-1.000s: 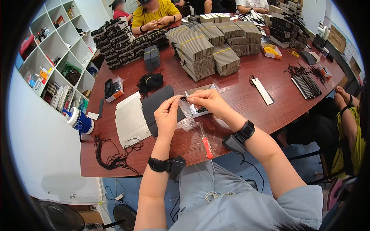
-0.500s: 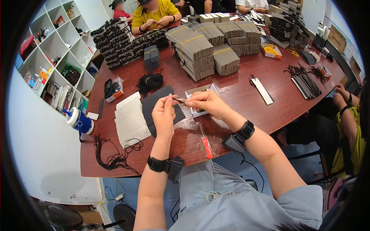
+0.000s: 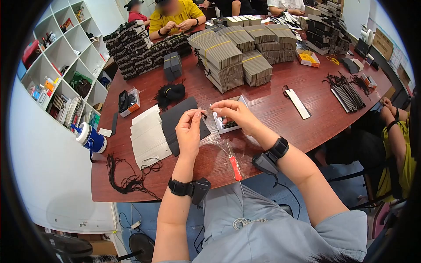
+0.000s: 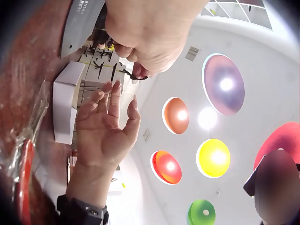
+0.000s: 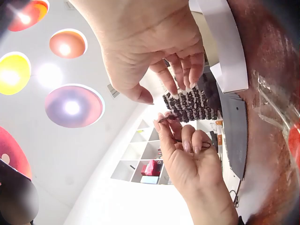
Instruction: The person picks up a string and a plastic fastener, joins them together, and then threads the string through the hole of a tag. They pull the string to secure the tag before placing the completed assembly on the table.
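Observation:
Between thumb and fingertips my left hand [image 3: 188, 133] pinches a short black cord [image 4: 135, 76]. A loop of dark cord also shows by its curled lower fingers in the right wrist view. Facing it, my right hand [image 3: 240, 116] has its fingers spread and relaxed, thumb apart, holding nothing; its fingertips are close to the cord. Below the right hand is a small white box [image 4: 64, 103] with small dark pieces inside, partly hidden by that hand. Dark grey card sheets [image 3: 180, 109] lie behind the left hand, beside overlapping pale sheets [image 3: 149, 138].
A red-handled tool [image 3: 235, 168] lies at the table's [image 3: 280, 140] front edge. Loose black cords [image 3: 125, 177] are at the left, near a blue bottle [image 3: 93, 139]. Banded grey stacks [image 3: 219, 48] stand behind. A white tagged strip [image 3: 299, 104] lies right. Other people sit around.
Half a second ago both hands held the black cord stretched between them. The right hand's fingers have since let go and opened, while the left keeps its pinch and has lowered slightly.

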`<action>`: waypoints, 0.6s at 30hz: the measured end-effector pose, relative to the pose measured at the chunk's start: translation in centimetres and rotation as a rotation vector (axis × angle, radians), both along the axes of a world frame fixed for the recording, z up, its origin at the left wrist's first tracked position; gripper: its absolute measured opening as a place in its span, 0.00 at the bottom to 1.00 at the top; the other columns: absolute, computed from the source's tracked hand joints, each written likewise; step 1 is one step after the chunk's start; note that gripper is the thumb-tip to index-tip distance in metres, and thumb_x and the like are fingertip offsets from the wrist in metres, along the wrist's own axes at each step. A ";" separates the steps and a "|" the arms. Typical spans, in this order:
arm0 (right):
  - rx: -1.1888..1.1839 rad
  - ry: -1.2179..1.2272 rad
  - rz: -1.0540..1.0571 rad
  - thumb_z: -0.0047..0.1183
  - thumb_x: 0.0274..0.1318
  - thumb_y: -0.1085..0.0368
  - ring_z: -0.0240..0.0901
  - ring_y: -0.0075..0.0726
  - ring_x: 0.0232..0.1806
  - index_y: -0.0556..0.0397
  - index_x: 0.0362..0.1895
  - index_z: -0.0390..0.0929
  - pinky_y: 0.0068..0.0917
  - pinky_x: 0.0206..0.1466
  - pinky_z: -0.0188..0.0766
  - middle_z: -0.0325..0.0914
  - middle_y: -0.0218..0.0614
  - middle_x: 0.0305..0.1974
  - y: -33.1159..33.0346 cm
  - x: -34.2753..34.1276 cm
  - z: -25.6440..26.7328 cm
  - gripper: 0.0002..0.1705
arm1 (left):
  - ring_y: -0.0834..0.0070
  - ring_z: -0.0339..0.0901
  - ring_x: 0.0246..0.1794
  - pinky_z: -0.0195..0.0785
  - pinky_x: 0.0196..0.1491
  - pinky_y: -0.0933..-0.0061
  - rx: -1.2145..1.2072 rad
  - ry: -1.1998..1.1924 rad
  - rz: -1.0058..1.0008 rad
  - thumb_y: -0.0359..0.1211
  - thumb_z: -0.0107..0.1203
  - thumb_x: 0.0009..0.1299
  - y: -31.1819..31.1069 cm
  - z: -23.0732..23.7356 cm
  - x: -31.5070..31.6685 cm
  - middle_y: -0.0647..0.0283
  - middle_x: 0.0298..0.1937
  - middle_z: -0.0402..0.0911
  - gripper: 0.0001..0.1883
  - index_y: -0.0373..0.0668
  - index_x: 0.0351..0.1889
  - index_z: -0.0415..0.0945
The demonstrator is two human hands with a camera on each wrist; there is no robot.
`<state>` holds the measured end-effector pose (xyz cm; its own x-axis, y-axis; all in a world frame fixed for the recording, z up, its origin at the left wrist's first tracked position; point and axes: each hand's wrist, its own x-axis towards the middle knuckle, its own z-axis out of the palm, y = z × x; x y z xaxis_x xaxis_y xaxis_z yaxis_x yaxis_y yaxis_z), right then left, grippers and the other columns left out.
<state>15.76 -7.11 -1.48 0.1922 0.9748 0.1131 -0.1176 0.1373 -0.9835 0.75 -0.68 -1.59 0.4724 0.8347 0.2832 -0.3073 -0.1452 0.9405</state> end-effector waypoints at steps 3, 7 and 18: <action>0.045 0.002 0.063 0.50 0.48 0.62 0.66 0.17 0.36 0.54 0.39 0.74 0.16 0.38 0.62 0.73 0.27 0.34 -0.1 -0.4 0.3 0.14 | 0.90 0.64 0.25 0.57 0.29 0.89 0.113 0.017 0.060 0.28 0.47 0.63 0.0 -0.5 0.5 0.69 0.33 0.70 0.05 0.36 0.32 0.73; 0.043 0.089 0.177 0.50 0.49 0.64 0.66 0.20 0.38 0.56 0.40 0.72 0.18 0.43 0.61 0.73 0.29 0.34 -0.1 -0.7 0.1 0.13 | 0.89 0.59 0.25 0.50 0.28 0.87 0.197 -0.013 0.026 0.28 0.47 0.63 -0.3 -0.2 0.5 0.70 0.33 0.68 0.05 0.36 0.32 0.73; 0.120 -0.029 0.255 0.50 0.49 0.65 0.65 0.17 0.30 0.56 0.27 0.70 0.17 0.36 0.61 0.71 0.27 0.26 0.2 -0.9 -0.3 0.07 | 0.92 0.53 0.16 0.43 0.16 0.90 0.278 -0.027 0.129 0.28 0.46 0.63 0.3 -0.9 0.4 0.70 0.32 0.69 0.05 0.37 0.28 0.71</action>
<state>14.90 -6.89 -1.81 -0.0621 0.9706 0.2325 -0.1349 0.2227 -0.9655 1.19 -0.38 -2.49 0.3566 0.7761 0.5201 -0.2939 -0.4353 0.8510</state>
